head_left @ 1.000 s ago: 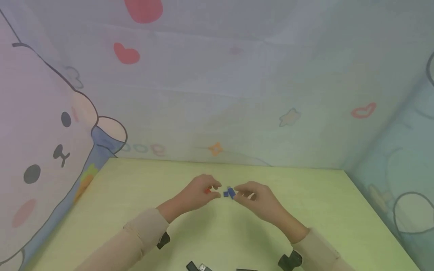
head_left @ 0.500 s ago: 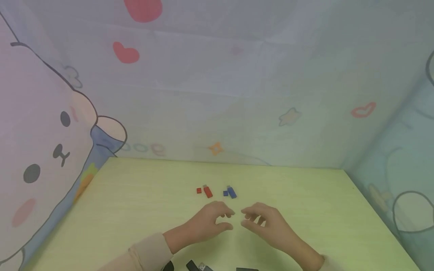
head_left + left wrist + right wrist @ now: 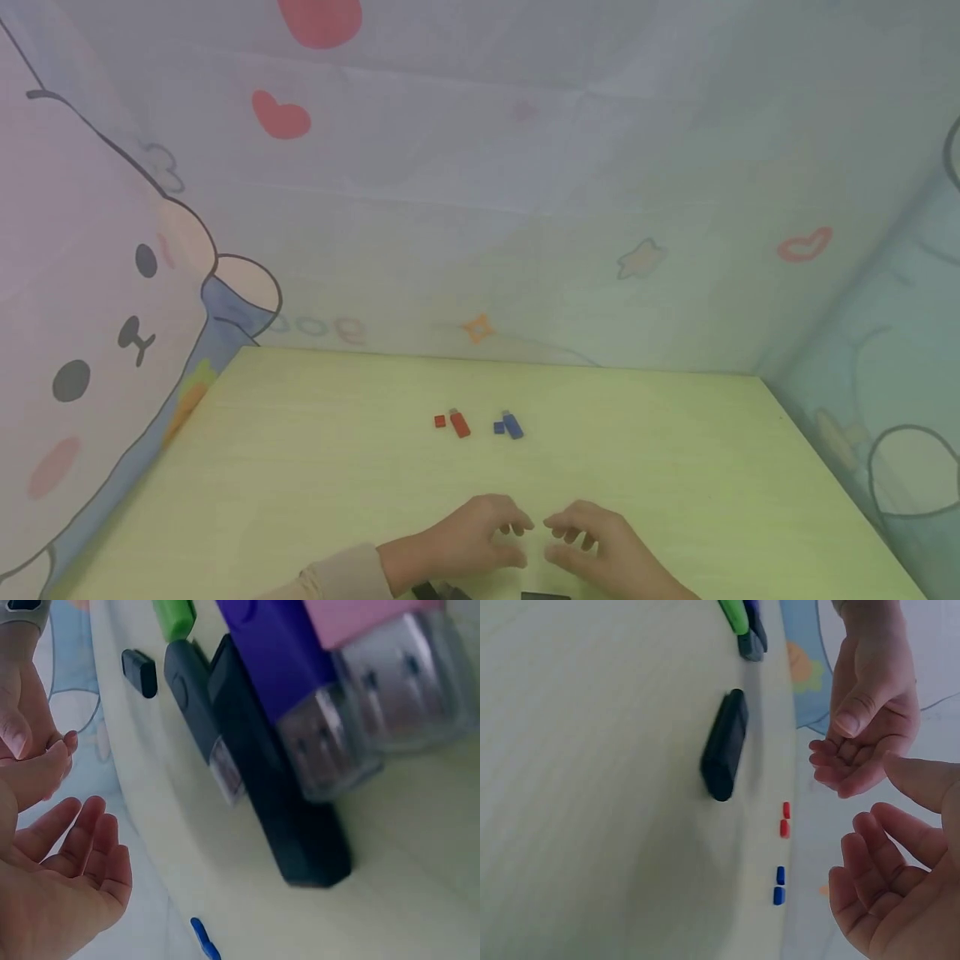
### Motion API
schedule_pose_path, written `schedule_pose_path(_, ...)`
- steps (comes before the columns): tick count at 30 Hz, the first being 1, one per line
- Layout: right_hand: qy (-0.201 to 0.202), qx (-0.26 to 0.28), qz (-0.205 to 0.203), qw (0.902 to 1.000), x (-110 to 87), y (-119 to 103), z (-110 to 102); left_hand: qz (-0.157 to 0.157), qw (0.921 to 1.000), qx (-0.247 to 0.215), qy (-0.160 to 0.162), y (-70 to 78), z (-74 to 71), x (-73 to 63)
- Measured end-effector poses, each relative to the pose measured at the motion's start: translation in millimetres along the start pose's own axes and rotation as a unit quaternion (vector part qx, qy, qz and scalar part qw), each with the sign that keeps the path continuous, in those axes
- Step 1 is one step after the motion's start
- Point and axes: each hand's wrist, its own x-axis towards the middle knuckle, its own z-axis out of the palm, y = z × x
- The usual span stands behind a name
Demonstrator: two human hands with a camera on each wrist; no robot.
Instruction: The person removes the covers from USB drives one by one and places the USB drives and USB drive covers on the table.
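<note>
My left hand (image 3: 476,533) and right hand (image 3: 607,546) hover near the front of the table, fingertips facing each other with a small gap. Their fingers bend loosely, and nothing is held. Beyond them lie a red USB stick (image 3: 460,425) beside its red cap (image 3: 440,422), and a blue USB stick (image 3: 513,426) beside its blue cap (image 3: 498,427). Near my left hand, the left wrist view has a purple USB stick (image 3: 281,656), a pink one (image 3: 375,619), a grey one (image 3: 193,694), a long black piece (image 3: 277,780) and a small dark cap (image 3: 139,673).
The pale yellow-green table (image 3: 337,467) ends at a fabric backdrop (image 3: 480,208) with cartoon prints. In the right wrist view, a dark cap-like piece (image 3: 726,746) lies apart from a green piece (image 3: 736,615) at the top. The head view cuts off the near items.
Both hands have drawn back toward me from around the red and blue sticks. The red stick and its cap, earlier mostly hidden by the left hand, now show fully.
</note>
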Motion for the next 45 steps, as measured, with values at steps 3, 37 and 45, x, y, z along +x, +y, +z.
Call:
schedule_pose_path(3, -0.016, 0.01, 0.007, 0.9998, -2.5, 3.0, 2.4, -0.002, 0.9997, -0.019, -0.015, -1.2, 4.6, 0.7)
schedule_pose_path(37, -0.114, 0.02, 0.052, 0.992, -5.8, 31.4, 21.6, -0.023, 0.9928, 0.046, -0.108, -55.9, 52.5, 27.7)
schedule_pose_path(45, -0.123, 0.025, 0.008, 0.9921, -4.3, 35.7, 21.8, -0.043, 0.9923, 0.032, -0.112, -9.6, 30.3, 13.8)
